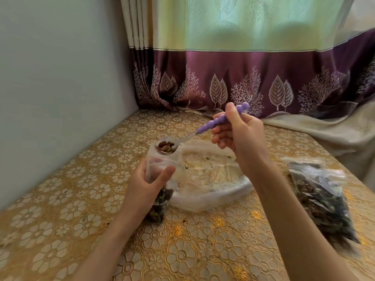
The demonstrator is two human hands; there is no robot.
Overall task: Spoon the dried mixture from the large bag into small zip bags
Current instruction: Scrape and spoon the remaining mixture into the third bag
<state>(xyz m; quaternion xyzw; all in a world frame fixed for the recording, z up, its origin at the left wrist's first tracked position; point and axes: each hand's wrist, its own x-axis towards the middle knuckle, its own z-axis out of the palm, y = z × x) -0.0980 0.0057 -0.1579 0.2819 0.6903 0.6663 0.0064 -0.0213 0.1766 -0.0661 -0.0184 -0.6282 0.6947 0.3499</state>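
My left hand (146, 185) grips a small clear zip bag (162, 165), held upright with its mouth open and dark dried mixture in its bottom. My right hand (239, 132) holds a spoon (219, 121) by its purple beaded handle. The spoon's bowl (167, 148) carries brown dried mixture and sits right at the small bag's mouth. A large clear bag (209, 179), nearly flat with a few crumbs inside, lies on the table just behind and to the right of the small bag.
The table (81, 179) wears a gold floral cloth. Filled zip bags of dark mixture (318, 195) lie at the right under my right forearm. A purple and green curtain (243, 78) hangs behind, with a grey wall on the left.
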